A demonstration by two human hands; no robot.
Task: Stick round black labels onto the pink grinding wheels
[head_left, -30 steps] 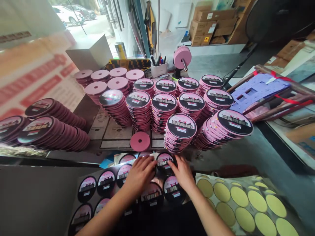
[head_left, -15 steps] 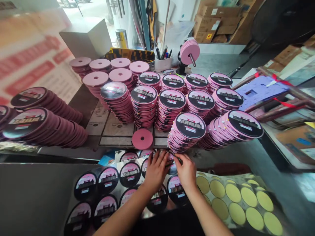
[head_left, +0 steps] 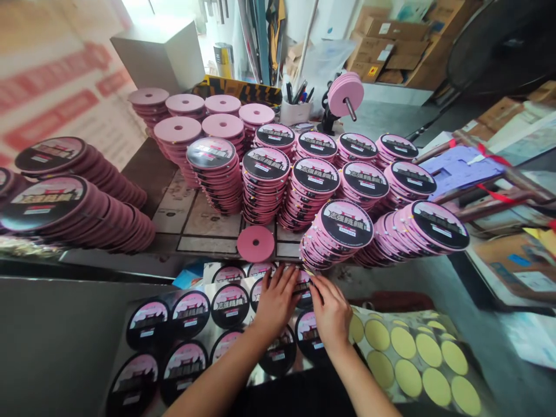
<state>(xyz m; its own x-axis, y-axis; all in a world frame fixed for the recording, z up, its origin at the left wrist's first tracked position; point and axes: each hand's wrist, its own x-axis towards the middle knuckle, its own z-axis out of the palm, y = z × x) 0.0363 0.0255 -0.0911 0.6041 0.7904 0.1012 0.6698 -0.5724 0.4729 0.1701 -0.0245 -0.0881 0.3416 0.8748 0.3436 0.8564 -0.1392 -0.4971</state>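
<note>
A sheet of round stickers [head_left: 230, 306], black and pink with a printed building and lettering, lies in front of me, overlapping another sheet. My left hand [head_left: 277, 301] rests palm down on it, fingers stretched out and slightly spread. At the sheet's upper right, my right hand [head_left: 334, 313] pinches the edge of a round sticker [head_left: 304, 285] between thumb and forefinger. How far this sticker has come off the backing is hidden by my fingers. A single pink spool [head_left: 256, 244] with a centre hole lies flat just beyond my hands, its top bare.
Stacks of labelled pink spools [head_left: 315, 175] stand behind, with bare-topped stacks [head_left: 178, 130] at back left. Leaning stacks [head_left: 47, 200] occupy the left. A sheet with yellow circles [head_left: 403, 343] lies to the right. Further back are a pen holder [head_left: 296, 111] and spools on a spindle [head_left: 346, 94].
My right hand has shifted slightly and turned, its fingertips staying at the sticker's edge. My left hand stays flat on the sheet. The view has tilted a little.
</note>
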